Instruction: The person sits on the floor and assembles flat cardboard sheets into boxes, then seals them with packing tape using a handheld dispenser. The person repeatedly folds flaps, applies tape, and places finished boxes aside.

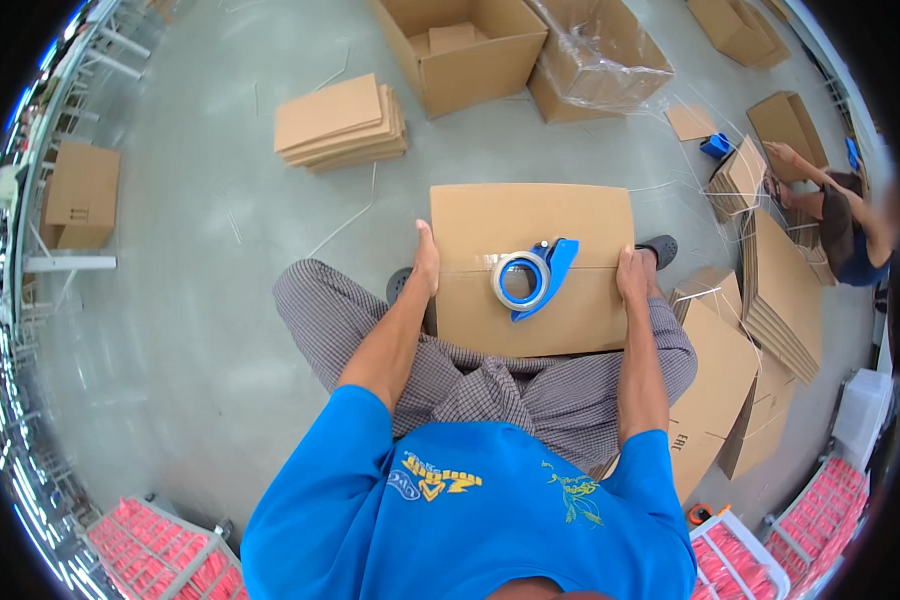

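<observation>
Box held at both sides.
My left hand [426, 262] and right hand [631, 276] have their fingers clamped on the cardboard box [530, 268], with the blue tape dispenser [533, 277] resting on top.

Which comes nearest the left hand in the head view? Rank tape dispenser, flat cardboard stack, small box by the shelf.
1. Tape dispenser: on the held box, just right of the left hand.
2. Flat cardboard stack: on the floor, ahead.
3. Small box: far left, by the shelf.

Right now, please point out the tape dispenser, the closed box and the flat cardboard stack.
tape dispenser [532, 278], head view, on its tape roll.
closed box [530, 215], head view, on its top face.
flat cardboard stack [338, 118], head view, on the top sheet.
</observation>
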